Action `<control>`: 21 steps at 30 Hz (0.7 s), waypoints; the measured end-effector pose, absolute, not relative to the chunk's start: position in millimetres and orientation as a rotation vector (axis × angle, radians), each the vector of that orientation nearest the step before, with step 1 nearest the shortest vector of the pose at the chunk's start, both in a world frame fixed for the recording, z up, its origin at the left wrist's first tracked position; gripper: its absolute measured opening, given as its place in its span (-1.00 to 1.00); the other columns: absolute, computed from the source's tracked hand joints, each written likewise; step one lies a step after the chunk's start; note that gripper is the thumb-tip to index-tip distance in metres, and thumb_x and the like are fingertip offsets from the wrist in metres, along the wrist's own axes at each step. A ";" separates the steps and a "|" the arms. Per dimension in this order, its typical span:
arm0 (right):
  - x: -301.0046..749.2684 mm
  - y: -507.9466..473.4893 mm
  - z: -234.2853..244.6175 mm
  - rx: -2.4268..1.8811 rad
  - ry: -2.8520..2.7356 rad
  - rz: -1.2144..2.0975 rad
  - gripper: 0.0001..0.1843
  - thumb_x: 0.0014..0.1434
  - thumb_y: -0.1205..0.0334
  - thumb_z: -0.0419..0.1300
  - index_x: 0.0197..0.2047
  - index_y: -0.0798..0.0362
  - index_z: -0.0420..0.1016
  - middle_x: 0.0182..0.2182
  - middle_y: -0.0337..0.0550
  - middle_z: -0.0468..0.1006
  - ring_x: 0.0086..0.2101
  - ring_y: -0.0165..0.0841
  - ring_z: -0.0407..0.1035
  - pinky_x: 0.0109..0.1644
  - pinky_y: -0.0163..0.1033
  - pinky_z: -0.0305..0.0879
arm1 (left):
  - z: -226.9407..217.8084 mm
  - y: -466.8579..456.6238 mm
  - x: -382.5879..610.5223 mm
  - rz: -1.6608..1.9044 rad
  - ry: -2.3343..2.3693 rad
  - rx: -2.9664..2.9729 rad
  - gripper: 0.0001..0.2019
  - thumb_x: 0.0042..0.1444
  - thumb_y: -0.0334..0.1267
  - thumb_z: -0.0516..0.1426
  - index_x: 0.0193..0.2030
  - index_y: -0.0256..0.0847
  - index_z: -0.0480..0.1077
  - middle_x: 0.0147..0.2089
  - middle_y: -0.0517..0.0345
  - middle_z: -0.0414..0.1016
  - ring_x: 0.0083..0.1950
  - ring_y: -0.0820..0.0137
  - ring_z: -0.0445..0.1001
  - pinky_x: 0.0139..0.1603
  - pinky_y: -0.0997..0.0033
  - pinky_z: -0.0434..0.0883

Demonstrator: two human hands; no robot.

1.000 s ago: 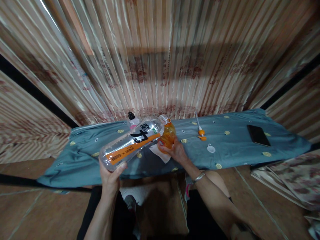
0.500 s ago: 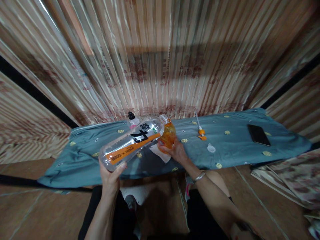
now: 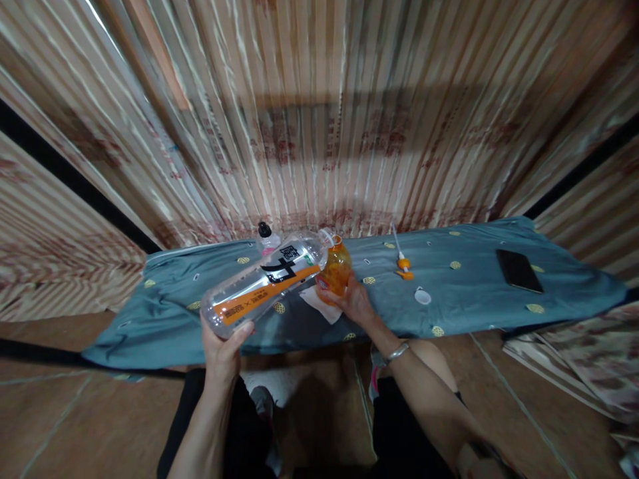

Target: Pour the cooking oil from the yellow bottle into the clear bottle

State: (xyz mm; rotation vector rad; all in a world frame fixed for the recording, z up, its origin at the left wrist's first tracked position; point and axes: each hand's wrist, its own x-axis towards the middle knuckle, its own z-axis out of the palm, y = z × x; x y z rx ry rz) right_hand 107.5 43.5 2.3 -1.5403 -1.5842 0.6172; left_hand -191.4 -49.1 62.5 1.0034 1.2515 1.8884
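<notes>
A large clear plastic bottle (image 3: 264, 279) with an orange label and black lettering lies tilted in my left hand (image 3: 222, 346), which is wrapped round its base. Its mouth meets the neck of an orange see-through bottle (image 3: 337, 269). My right hand (image 3: 355, 303) grips that orange bottle from the right side, over a white tissue (image 3: 319, 306) on the cloth. To the right lies an orange pump head (image 3: 404, 266) with a long clear tube. A round white cap (image 3: 422, 295) rests nearer to me. How much liquid is in either bottle I cannot tell.
A small clear bottle with a black cap (image 3: 266, 234) stands behind the large bottle. A dark phone-like slab (image 3: 519, 270) lies on the right of the teal patterned cloth (image 3: 479, 299). Striped curtains (image 3: 299, 133) hang behind, and black poles (image 3: 74, 173) slant at both sides.
Both hands keep their hold, and the two bottles stay mouth to mouth at nearly the same tilt. The whole view has shifted very slightly.
</notes>
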 end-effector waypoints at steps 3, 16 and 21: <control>108.8 43.3 1.6 -1.490 -1.594 0.637 -0.15 0.26 -0.13 0.61 0.47 0.03 0.53 0.21 0.22 0.86 0.23 0.21 0.79 0.34 0.31 0.75 | 61.1 -50.2 -192.8 1.880 1.261 1.035 -0.26 -0.20 -0.02 0.68 0.08 -0.15 0.53 -0.16 0.15 0.67 -0.39 0.42 0.51 -0.42 0.40 0.49; 109.9 43.0 2.4 -1.493 -1.647 0.623 -0.08 0.28 -0.15 0.57 0.53 0.08 0.46 0.21 0.27 0.85 0.23 0.23 0.80 0.36 0.33 0.73 | 57.2 -57.0 -194.6 1.856 1.305 0.978 -0.24 -0.20 -0.02 0.68 0.12 -0.15 0.54 -0.09 0.08 0.67 -0.31 0.37 0.55 -0.37 0.37 0.53; 113.4 43.9 -3.2 -1.493 -1.654 0.587 -0.14 0.28 -0.21 0.55 0.46 0.08 0.54 0.15 0.28 0.87 0.16 0.26 0.81 0.29 0.33 0.76 | 57.2 -56.0 -194.6 1.860 1.302 0.989 -0.21 -0.21 -0.03 0.68 0.16 -0.17 0.58 -0.07 0.06 0.66 -0.30 0.36 0.54 -0.37 0.37 0.51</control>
